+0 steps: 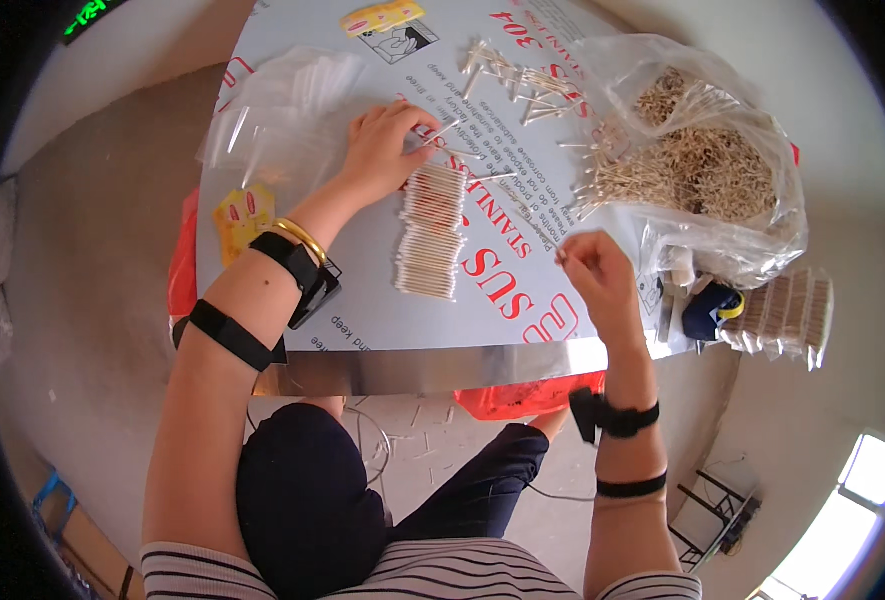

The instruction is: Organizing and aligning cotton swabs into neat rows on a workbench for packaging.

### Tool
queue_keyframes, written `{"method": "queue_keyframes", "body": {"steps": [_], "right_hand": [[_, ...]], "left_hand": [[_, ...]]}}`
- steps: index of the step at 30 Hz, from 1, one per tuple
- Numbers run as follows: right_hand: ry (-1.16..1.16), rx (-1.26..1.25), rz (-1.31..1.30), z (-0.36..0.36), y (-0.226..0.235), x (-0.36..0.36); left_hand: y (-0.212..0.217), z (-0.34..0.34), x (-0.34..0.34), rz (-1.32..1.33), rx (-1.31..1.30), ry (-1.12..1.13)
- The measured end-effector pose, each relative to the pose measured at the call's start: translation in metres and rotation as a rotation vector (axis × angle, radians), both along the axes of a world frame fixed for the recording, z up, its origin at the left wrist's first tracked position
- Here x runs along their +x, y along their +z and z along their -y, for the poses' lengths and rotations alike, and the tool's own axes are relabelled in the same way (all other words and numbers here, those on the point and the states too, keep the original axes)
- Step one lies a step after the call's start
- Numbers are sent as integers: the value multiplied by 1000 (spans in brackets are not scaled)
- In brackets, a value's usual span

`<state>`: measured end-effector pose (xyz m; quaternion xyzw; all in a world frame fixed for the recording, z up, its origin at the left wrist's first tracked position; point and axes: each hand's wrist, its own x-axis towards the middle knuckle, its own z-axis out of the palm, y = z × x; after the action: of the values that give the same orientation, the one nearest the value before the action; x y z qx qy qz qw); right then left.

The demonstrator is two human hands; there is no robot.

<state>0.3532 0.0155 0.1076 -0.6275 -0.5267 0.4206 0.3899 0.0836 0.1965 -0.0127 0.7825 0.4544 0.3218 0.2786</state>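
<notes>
a row of cotton swabs (431, 232) lies side by side on the film-covered table (363, 318), stacked close in a long narrow band running toward the person. the left hand (393, 150) is just beyond the row's far end and a little to its left, its thumb and forefinger parted. a few loose swabs (460, 154) lie at that opening, between the hand and the row; whether any of them touches the fingers cannot be told. the right hand (603, 278) is raised to the right of the row, well apart from it, with fingers curled in and tips close together; i cannot tell whether they meet or pinch a swab.

beyond the row and to its right is a scattered group of swabs (525, 82). farther right of the row, a clear plastic bag (785, 218) gapes open, full of tangled swabs (708, 170). left of the row are clear flat bags (288, 120) and yellow packets (246, 218); another yellow packet (383, 17) lies far beyond it. nearer the person than the row, a red bag (523, 398) shows below the table's edge.
</notes>
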Motion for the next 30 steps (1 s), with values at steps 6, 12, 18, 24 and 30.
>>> {"method": "queue_keyframes", "body": {"steps": [6, 12, 18, 24, 30], "right_hand": [[-332, -198, 146, 121, -15, 35], [-180, -553, 620, 252, -19, 82], [-313, -248, 685, 188, -23, 73], [-14, 103, 559, -4, -42, 4], [75, 57, 684, -93, -86, -1]], "left_hand": [[-9, -1, -7, -16, 27, 2], [-1, 1, 1, -46, 37, 60], [-1, 1, 5, -85, 53, 114], [-1, 2, 9, -101, 62, 138], [2, 3, 16, -76, 84, 123]]}}
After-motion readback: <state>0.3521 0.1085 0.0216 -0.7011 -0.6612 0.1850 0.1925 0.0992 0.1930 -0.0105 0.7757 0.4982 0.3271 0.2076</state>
